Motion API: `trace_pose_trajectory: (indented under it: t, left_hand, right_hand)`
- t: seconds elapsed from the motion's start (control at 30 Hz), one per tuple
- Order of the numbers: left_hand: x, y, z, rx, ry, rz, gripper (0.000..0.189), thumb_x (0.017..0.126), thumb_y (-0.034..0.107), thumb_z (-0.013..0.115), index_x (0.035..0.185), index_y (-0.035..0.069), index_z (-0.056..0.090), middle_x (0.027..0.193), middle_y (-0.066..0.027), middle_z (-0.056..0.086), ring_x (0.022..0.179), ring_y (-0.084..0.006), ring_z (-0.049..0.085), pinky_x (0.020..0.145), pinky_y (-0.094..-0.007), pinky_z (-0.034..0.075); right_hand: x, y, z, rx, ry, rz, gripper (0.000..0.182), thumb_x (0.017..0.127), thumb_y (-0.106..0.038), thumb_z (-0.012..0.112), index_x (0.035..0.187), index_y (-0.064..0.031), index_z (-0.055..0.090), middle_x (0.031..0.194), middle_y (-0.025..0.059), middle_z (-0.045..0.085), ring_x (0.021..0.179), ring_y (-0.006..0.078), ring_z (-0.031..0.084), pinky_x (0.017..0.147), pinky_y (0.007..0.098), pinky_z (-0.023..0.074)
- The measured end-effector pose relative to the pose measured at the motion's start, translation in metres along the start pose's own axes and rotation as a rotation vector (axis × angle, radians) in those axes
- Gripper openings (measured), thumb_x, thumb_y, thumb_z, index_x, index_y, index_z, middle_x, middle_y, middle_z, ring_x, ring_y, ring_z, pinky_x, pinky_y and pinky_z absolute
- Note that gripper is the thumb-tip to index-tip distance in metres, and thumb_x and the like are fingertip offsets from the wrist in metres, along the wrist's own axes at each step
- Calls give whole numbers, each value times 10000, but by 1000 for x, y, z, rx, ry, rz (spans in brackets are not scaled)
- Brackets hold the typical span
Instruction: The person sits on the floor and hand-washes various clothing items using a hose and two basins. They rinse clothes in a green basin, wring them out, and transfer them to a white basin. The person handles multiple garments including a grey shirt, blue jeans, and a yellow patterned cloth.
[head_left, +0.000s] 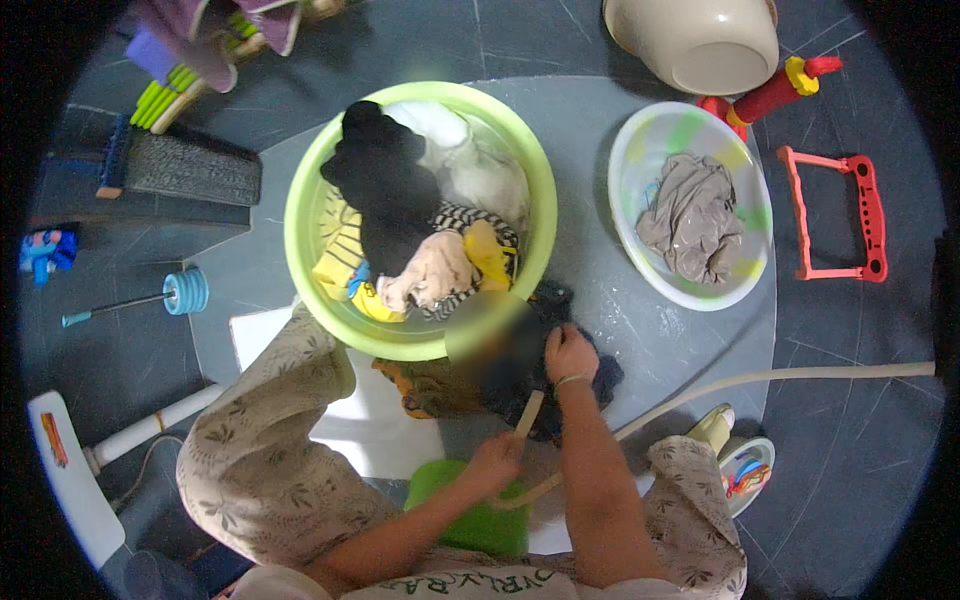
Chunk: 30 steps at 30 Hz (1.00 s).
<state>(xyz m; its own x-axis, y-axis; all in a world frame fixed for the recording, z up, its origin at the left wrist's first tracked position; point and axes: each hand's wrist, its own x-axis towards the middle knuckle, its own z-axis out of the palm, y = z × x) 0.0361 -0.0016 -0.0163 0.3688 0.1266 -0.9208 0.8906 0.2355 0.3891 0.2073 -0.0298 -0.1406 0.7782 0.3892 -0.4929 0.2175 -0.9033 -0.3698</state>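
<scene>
My left hand (495, 459) is closed around a cream hose (690, 394) near its end, which points away from me toward a dark cloth (611, 375). My right hand (572, 356) grips that dark cloth on the floor. A blurred patch hides part of the cloth and the near rim of a light green basin (551, 217). Inside the basin, a black garment (390, 180) lies over white cloth (480, 165), yellow striped cloth (337, 259) and a peach cloth (439, 266). An orange-brown patterned cloth (427, 390) lies between the basin and me.
To the right, an oval white basin (626, 225) holds grey cloth (694, 217). Beyond it are a beige tub (697, 37) and a red pump-like toy (772, 94). A red frame (834, 217) lies farther right. A blue-headed plunger (185, 292) is at left. Something green (472, 517) is beneath my arms.
</scene>
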Motion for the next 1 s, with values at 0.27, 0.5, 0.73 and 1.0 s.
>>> trace_pose_trajectory:
  t: [0.27, 0.5, 0.73, 1.0]
  left_hand:
    - [-30, -22, -2, -65, 12, 115, 326, 905, 294, 397, 901, 8, 554, 716, -140, 608, 658, -288, 588, 636, -405, 448]
    - [-37, -30, -7, -70, -5, 126, 295, 905, 253, 398, 949, 10, 559, 678, -121, 595, 588, -272, 579, 581, -403, 458]
    - [-16, -33, 3, -37, -5, 158, 309, 908, 257, 393, 1022, 1, 522, 707, -126, 596, 622, -272, 580, 598, -417, 452]
    - [1, -7, -10, -4, -119, -132, 358, 896, 253, 443, 1162, 18, 492, 799, -140, 590, 685, -232, 569, 617, -364, 454]
  right_hand:
    - [29, 22, -132, 200, 72, 83, 371, 835, -321, 482, 983, -18, 636, 962, 238, 618, 902, 379, 591, 787, 418, 440]
    - [-67, 4, -196, 782, 11, -117, 269, 837, -213, 532, 938, 14, 635, 900, 117, 659, 842, 215, 595, 781, 339, 438]
    - [-49, 32, -44, -103, 259, -652, 420, 709, -269, 683, 1119, -217, 602, 1309, 167, 385, 1140, 344, 417, 941, 428, 354]
    - [-7, -7, 16, -257, 3, -270, 496, 681, -479, 598, 1068, -169, 593, 1172, 118, 486, 1053, 324, 427, 866, 475, 312]
